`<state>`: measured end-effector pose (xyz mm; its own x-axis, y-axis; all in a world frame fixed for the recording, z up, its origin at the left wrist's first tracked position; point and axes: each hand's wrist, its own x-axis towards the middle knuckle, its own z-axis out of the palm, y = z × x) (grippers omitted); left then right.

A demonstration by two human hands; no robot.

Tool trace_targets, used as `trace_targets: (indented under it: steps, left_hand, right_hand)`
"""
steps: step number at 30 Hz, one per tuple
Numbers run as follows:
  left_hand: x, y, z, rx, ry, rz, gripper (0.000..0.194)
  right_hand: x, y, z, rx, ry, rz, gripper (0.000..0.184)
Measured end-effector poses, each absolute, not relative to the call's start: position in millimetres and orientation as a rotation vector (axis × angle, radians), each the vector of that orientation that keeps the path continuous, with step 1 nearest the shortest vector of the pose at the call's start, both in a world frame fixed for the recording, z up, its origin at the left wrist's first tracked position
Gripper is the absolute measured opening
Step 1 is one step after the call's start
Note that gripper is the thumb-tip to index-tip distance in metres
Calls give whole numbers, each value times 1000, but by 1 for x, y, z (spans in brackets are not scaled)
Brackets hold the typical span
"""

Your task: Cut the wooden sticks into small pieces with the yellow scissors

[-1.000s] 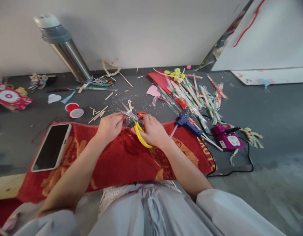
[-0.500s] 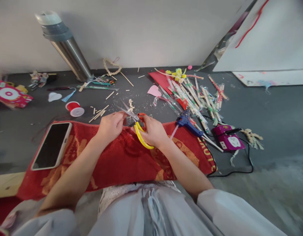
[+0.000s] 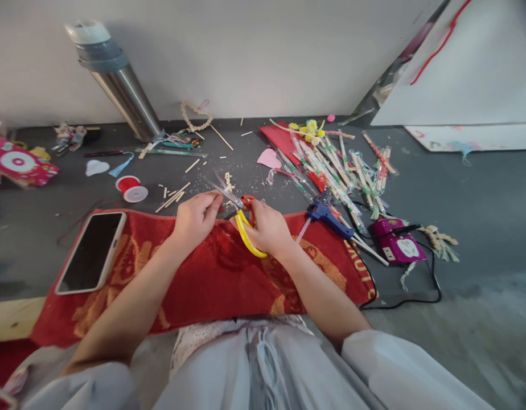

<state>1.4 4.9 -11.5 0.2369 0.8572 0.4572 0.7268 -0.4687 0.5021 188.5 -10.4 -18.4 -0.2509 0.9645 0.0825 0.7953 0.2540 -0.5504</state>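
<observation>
My right hand [image 3: 268, 228] is closed on the scissors [image 3: 248, 238], which have a yellow and a red handle loop. Their blades point away to the upper left, slightly apart. Close by the blades is my left hand [image 3: 198, 221], its thumb and fingers pinched together; whatever they hold is too small or hidden to make out. Beyond the blades lies a small pile of pale cut bits [image 3: 229, 181] amid scattered crumbs. Several thin wooden sticks [image 3: 174, 197] lie left of it. Both hands are over the edge of a red towel [image 3: 229, 285].
A phone [image 3: 91, 253] lies on the towel's left. Nearby are a red ribbon spool [image 3: 132, 189] and a steel flask [image 3: 126, 91]. At right sit a blue glue gun [image 3: 331, 217], a purple power socket [image 3: 397, 242] with a black cable, and wrapped stick bundles [image 3: 327, 162].
The scissor blades have shifted slightly and look blurred. Both hands stay in nearly the same place. The whole view has moved a little.
</observation>
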Motion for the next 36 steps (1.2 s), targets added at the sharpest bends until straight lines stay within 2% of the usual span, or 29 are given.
trace_targets:
  steps: [6,10,17,25,36]
  left_hand:
    - [14,3,-24,1847,1334,1271,49]
    - [22,5,-39,1654,1201,1226,54]
    - [25,2,-46,1693,1081,1151,51]
    - [23,1,-53,1855,1033,1065,38]
    - [23,0,-57,1933,1030,1030,47]
  right_hand:
    - [195,-8,-14,-1637,-1995,631,44]
    - [197,-9,-10,-1628,-1903,730,44]
    - [197,-10,-8,-1553,-1798,893,48]
    - [197,-9,-9,-1571,-1814,853,50]
    - [196,-8,-12,-1570,-1821,867,49]
